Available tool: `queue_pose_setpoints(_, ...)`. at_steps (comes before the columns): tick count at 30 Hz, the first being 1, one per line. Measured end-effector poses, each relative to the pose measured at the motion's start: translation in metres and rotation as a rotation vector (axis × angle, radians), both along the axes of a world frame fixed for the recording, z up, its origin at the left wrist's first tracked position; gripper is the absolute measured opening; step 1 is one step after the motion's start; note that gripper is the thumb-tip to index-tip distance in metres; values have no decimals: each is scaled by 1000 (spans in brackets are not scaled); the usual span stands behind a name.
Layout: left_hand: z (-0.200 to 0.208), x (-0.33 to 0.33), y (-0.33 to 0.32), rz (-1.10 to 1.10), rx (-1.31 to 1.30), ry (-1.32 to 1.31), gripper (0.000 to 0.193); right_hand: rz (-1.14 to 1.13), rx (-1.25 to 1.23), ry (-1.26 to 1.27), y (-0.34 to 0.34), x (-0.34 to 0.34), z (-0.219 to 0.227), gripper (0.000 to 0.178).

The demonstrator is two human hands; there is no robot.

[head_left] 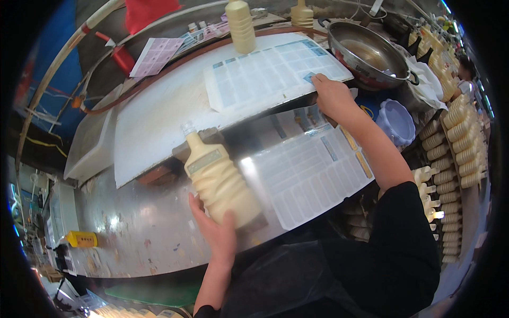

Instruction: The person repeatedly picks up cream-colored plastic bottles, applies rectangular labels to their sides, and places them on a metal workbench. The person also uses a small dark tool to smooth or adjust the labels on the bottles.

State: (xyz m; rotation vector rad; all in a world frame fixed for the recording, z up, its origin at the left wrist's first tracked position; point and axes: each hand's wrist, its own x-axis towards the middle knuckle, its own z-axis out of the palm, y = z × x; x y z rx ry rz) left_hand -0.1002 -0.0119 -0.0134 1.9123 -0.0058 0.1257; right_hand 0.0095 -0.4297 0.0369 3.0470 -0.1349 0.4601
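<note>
My left hand [217, 230] grips the lower end of a cream-coloured ribbed bottle [220, 177], thumb on one side and fingers on the other. The bottle lies slanted, its clear-tipped neck pointing away from me beside a brown block. A grey-blue label sits on its shoulder. At the right edge of the raised white board [154, 116], my right hand [333, 96] pinches a small blue sticker [308, 78]. That sticker is by the near edge of a label sheet [265, 71] printed in pale blue. My right-hand fingers are partly hidden behind the hand.
A second label sheet [318, 180] lies on the metal table [143, 233]. Cream bottles [241, 26] stand at the back. Right of the board are a large metal pan [368, 53] and a lavender basin [396, 123]. Stacked bottles [464, 138] fill the far right; a yellow container [82, 239] lies left.
</note>
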Motion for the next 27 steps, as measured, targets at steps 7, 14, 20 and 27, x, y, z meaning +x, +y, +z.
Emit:
queue_pose_setpoints(7, -1, -30, 13, -127, 312, -93, 105, 105, 122, -276, 15, -32, -10, 19)
queue_pose_setpoints(14, -21, -24, 22, -106, 354, -288, 96, 603, 541, -139, 153, -96, 12, 29)
queue_pose_setpoints(20, -15, -12, 22, -150, -92, -74, 83, 926, 207, -197, 223, -123, -6, 35)
queue_pose_setpoints(27, 12, -5, 7, -27, -339, 171, 70, 899, 161, -195, 227, -132, -14, 49)
